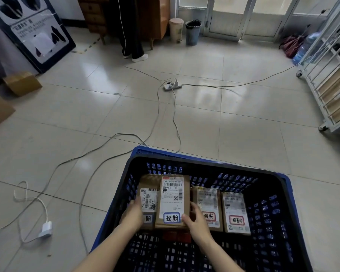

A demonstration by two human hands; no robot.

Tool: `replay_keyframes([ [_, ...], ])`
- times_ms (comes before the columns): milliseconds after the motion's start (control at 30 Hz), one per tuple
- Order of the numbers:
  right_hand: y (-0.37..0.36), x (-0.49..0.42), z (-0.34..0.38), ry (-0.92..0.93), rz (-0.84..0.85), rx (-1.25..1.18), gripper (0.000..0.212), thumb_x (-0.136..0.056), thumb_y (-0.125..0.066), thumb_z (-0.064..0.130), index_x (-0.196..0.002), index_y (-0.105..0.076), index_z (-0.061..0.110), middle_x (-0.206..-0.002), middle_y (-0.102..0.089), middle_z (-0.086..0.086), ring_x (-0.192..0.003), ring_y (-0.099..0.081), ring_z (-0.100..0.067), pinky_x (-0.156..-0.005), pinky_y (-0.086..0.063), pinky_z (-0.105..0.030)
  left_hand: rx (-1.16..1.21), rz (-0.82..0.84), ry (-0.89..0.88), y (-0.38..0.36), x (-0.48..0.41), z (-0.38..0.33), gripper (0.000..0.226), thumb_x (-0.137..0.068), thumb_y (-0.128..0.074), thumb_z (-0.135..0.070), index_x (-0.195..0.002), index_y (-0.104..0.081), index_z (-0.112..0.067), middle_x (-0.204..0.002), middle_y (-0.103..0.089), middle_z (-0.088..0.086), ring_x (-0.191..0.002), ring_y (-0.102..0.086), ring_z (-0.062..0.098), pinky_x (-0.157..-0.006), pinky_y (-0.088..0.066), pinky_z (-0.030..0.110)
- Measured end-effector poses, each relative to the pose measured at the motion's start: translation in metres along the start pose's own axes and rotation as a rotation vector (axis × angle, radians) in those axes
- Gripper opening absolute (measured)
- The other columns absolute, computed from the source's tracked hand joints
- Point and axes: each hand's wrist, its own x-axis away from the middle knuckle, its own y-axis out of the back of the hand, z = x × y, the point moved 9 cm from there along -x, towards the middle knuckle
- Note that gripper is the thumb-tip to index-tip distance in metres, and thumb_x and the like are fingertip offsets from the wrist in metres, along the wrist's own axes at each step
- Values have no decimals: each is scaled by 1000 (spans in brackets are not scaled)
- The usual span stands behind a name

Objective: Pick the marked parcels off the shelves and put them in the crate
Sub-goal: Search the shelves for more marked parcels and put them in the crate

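Observation:
A blue plastic crate (287, 185) stands on the tiled floor right below me. Inside it lie several brown parcels with shipping labels and hand-marked tags. Both my hands hold the tallest parcel (174, 199), which has a blue-framed tag. My left hand (133, 213) grips its left edge, partly covering a parcel (148, 195) lying to its left. My right hand (195, 220) grips its lower right corner. Two parcels with red-framed tags, one (209, 207) beside my right hand and one (236, 213) further right, lie flat on the crate floor.
A power strip (172, 86) and long cables cross the floor ahead; a white charger (45, 229) lies at the left. A white wheeled shelf rack (330, 81) stands at the right. Cardboard boxes (22, 83) sit at the left. A person's legs (133, 36) and two bins are at the back.

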Motion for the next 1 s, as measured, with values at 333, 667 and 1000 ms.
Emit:
replay_keyframes([
  [333, 16, 6, 7, 15, -32, 80, 56, -96, -49, 23, -147, -24, 19, -151, -32, -4, -139, -29, -21, -110, -30, -36, -87, -24, -72, 10, 10, -11, 51, -95, -37, -12, -145, -25, -13, -151, -24, 10, -135, -33, 27, -108, -36, 36],
  [667, 64, 39, 33, 246, -182, 700, 52, -98, -42, 30, -146, -26, 24, -144, -40, 5, -130, -39, -12, -107, -34, -26, -370, -192, -342, 39, 48, -62, 58, -95, -45, -24, -147, -23, -14, -154, -24, 5, -142, -21, 20, -113, -27, 29],
  [1000, 91, 108, 44, 280, -366, 1014, 57, -97, -38, 35, -148, -19, 19, -151, -30, 1, -139, -26, -14, -116, -20, -29, -574, -195, -618, 40, 87, -109, 57, -94, -46, -34, -144, -28, -14, -149, -33, 3, -139, -27, 19, -114, -27, 31],
])
